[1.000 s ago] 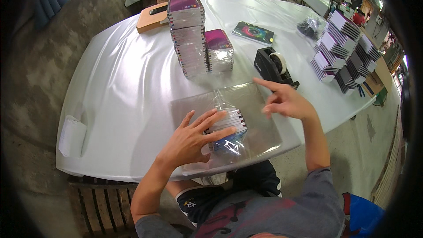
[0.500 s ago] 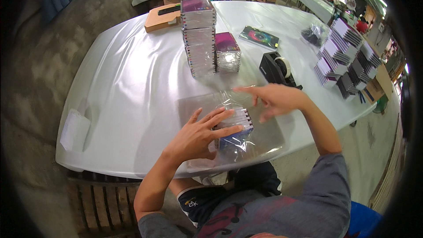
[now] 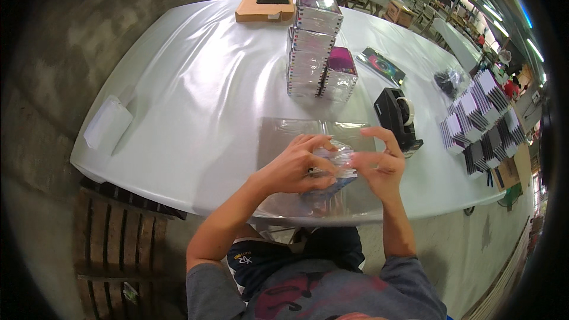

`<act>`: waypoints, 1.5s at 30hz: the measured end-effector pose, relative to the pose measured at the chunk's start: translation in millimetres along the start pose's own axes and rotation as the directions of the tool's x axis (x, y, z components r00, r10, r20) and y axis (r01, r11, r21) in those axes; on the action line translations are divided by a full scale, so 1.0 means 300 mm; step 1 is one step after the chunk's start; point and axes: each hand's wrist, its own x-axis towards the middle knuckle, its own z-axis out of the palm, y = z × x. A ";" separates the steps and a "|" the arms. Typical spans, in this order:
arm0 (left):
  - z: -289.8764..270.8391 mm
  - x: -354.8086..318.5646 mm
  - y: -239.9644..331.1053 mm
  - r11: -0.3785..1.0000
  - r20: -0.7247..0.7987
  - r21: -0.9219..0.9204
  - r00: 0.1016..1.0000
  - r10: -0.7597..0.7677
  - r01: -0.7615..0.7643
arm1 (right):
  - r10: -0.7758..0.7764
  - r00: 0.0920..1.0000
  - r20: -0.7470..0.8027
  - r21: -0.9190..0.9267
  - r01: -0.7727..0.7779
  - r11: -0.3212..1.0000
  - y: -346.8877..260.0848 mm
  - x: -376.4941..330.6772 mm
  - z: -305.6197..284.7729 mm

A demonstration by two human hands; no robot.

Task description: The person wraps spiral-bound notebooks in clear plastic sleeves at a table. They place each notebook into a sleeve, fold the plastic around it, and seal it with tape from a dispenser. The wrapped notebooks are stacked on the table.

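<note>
A small stack of thin booklets (image 3: 339, 188) with white edges and a blue side lies on a clear plastic sheet (image 3: 281, 133) near the table's front edge. Film is drawn up over the top of the stack. My left hand (image 3: 299, 166) curls its fingers over the stack's left side and the film there. At the right side, my right hand (image 3: 382, 169) pinches the film with thumb and fingertips, its index finger raised; these fingertips are slightly blurred. Both hands hide much of the stack.
Wrapped stacks (image 3: 314, 53) stand behind the sheet. To their right are a black tape dispenser (image 3: 392, 115), a dark booklet (image 3: 382, 66) and fanned stacks (image 3: 474, 118). A cardboard box (image 3: 252, 9) bears a black phone-like object. White paper (image 3: 108, 123) lies at left.
My right hand has come in to the stack's right side and now grips film. My left hand has gone from lying flat to curled. The view has shifted, moving the table's contents.
</note>
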 end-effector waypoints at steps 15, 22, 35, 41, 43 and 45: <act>0.011 0.101 -0.084 0.844 -0.105 -0.398 0.896 -0.432 0.360 | 0.650 0.710 0.271 0.455 -0.689 0.564 0.009 -0.011 0.110; 0.007 0.052 -0.043 0.735 -0.161 -0.552 0.815 -0.557 0.393 | 0.677 0.651 0.343 0.444 -0.748 0.494 0.057 0.029 0.091; 0.033 0.044 0.026 0.940 -0.435 0.054 0.856 -0.281 0.336 | 0.581 0.657 0.480 0.141 -0.712 0.688 0.079 0.086 0.042; 0.033 0.047 0.084 0.923 -0.413 0.143 0.869 -0.272 0.357 | 0.396 0.857 0.330 -0.126 -0.376 0.918 0.014 0.081 0.049; 0.013 0.030 0.107 0.923 -0.310 0.153 0.904 -0.295 0.353 | 0.377 0.870 0.317 -0.220 -0.319 0.922 0.011 0.073 0.047; -0.016 0.017 0.144 0.908 -0.204 0.187 0.919 -0.338 0.375 | 0.333 0.884 0.327 -0.372 -0.204 0.906 -0.018 0.076 0.048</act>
